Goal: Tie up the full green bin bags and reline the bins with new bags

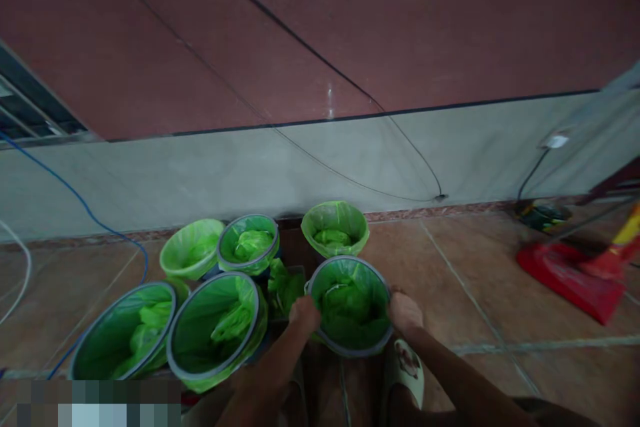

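In front of my feet stands a round trash bin (345,350) with a grey rim, lined with a green garbage bag (350,303). My left hand (305,315) is closed on the left side of its rim. On the opposite side, my right hand (405,311) grips the rim, its fingers partly hidden. Whether they also pinch the bag's edge I cannot tell. Just behind is another lined bin (334,250), its bag folded over the top. A small container with a crumpled green bag (286,288) sits left of my left hand.
Several more green-lined bins cluster to the left, including a large grey-rimmed one (250,340). A red dustpan (570,280) lies on the tiled floor at right. A blue cable (95,217) runs down at left. A wall (240,167) with hanging wires rises behind.
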A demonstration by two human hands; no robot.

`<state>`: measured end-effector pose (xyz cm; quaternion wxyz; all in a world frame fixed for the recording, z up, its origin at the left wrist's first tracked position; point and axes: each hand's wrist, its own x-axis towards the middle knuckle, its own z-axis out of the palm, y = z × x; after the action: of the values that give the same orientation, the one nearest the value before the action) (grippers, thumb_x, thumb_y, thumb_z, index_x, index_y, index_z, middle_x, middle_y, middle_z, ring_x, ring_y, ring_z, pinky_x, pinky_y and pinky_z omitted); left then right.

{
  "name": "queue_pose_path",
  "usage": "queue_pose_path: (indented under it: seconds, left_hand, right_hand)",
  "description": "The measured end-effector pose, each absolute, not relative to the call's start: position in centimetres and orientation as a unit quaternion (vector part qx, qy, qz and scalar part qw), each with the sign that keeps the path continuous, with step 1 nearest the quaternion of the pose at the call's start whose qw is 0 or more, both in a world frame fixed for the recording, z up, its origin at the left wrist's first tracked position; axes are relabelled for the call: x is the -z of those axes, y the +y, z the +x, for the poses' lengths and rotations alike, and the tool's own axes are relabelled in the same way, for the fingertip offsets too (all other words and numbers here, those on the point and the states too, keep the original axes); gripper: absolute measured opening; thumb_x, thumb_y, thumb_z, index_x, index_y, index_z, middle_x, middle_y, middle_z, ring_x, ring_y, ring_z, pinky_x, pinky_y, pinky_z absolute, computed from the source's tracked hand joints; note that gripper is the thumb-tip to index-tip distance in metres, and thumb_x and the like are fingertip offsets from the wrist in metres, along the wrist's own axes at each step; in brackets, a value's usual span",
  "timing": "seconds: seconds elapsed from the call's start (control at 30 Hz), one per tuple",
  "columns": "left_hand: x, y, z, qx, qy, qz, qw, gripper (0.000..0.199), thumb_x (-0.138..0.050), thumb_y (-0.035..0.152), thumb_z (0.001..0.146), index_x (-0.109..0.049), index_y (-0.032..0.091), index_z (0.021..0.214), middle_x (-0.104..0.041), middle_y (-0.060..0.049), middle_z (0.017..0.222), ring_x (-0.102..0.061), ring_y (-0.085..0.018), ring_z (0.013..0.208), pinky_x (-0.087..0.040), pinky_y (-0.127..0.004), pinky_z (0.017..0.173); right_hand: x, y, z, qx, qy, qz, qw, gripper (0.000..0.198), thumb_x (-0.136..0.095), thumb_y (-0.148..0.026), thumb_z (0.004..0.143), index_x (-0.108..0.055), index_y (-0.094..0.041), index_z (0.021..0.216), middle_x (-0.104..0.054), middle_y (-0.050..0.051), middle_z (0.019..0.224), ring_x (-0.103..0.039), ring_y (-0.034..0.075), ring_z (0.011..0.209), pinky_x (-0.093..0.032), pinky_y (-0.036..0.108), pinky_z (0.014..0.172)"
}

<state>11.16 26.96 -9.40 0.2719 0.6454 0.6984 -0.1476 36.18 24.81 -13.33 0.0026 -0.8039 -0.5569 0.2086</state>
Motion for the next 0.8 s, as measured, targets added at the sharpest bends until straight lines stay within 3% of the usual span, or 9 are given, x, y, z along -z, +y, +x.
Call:
queue_pose_path:
  seconds: [0.13, 0.37, 0.57, 0.7, 0.8]
  left_hand:
    - [8.6, 27.5, 11.6, 0.151, 0.724, 0.614, 0.277, 0.032, -0.050, 0.013, 0.084, -0.067, 0.007, 0.111, -0.067, -0.022, 0.117, -0.064, -0.031, 0.113, -0.052, -0.036, 0.088]
    - [3.0, 31.4, 9.2, 0.045, 0.735, 0.636, 0.230, 0.030, -0.052, 0.024, 0.086, -0.067, 0.009, 0.106, -0.070, -0.021, 0.110, -0.065, -0.031, 0.108, -0.050, -0.036, 0.089]
    - [1.9, 35.7, 8.0, -0.162, 0.739, 0.592, 0.277, 0.050, -0.047, 0.028, 0.093, -0.045, 0.005, 0.137, -0.067, -0.016, 0.121, -0.063, -0.019, 0.113, -0.045, -0.025, 0.095]
    - [1.8, 35.5, 8.8, -0.091, 0.662, 0.669, 0.324, 0.039, -0.049, 0.032, 0.090, -0.061, 0.013, 0.123, -0.070, -0.012, 0.114, -0.064, -0.021, 0.110, -0.044, -0.027, 0.095]
    - [1.2, 34.6, 9.5, -0.034, 0.630, 0.716, 0.299, 0.041, -0.047, 0.034, 0.090, -0.060, 0.014, 0.123, -0.068, -0.014, 0.118, -0.061, -0.025, 0.116, -0.043, -0.032, 0.099]
  right_hand:
    - [12.4, 24.8, 36.2, -0.209, -0.531, -0.821, -0.024, 0.031, -0.048, -0.017, 0.085, -0.063, -0.008, 0.111, -0.071, 0.020, 0.103, -0.070, 0.028, 0.097, -0.050, 0.031, 0.076]
    - [7.3, 28.3, 36.7, -0.161, -0.541, -0.822, 0.077, 0.029, -0.053, -0.031, 0.084, -0.068, -0.018, 0.106, -0.074, 0.011, 0.088, -0.071, 0.025, 0.085, -0.044, 0.026, 0.062]
    - [6.1, 39.2, 35.9, -0.142, -0.532, -0.825, 0.125, 0.028, -0.051, -0.031, 0.087, -0.075, -0.017, 0.094, -0.074, 0.011, 0.085, -0.070, 0.025, 0.089, -0.045, 0.026, 0.065]
    - [8.7, 44.5, 34.5, -0.141, -0.505, -0.844, 0.108, 0.032, -0.050, -0.029, 0.087, -0.074, -0.013, 0.102, -0.073, 0.017, 0.099, -0.069, 0.028, 0.098, -0.050, 0.029, 0.076]
    - [11.2, 45.8, 34.1, -0.157, -0.467, -0.865, 0.093, 0.038, -0.048, -0.030, 0.087, -0.070, -0.009, 0.111, -0.071, 0.021, 0.104, -0.068, 0.031, 0.102, -0.052, 0.034, 0.081]
